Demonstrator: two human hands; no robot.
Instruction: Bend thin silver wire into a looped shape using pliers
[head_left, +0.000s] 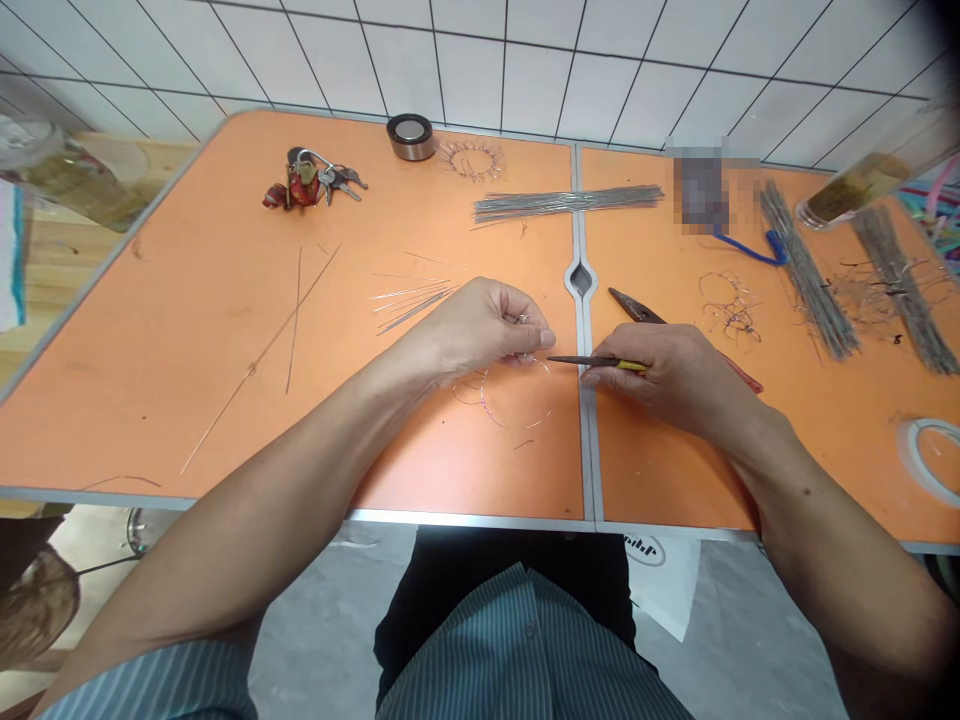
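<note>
My left hand (499,318) is closed, thumb and fingers pinching a thin wire loop (516,424) that hangs below the fingertips just above the orange table. My right hand (664,375) is wrapped round a slim, dark, pointed tool (581,360) with yellow on its handle; whether it is pliers or tweezers I cannot tell. Its tip points left, close to my left fingertips. Partly under my right hand lies a pair of pliers (634,305) with a red handle. Loose straight wires (409,295) fan out beside my left wrist.
On the orange table (450,470) are keys (341,180), a tape roll (411,137), a wire ring (472,160), and wire bundles (566,203) (810,270). Tangled wire (727,305), a jar (855,190) and a white ring-shaped roll (911,450) sit at right. A metal-edged seam (589,440) crosses the tabletop.
</note>
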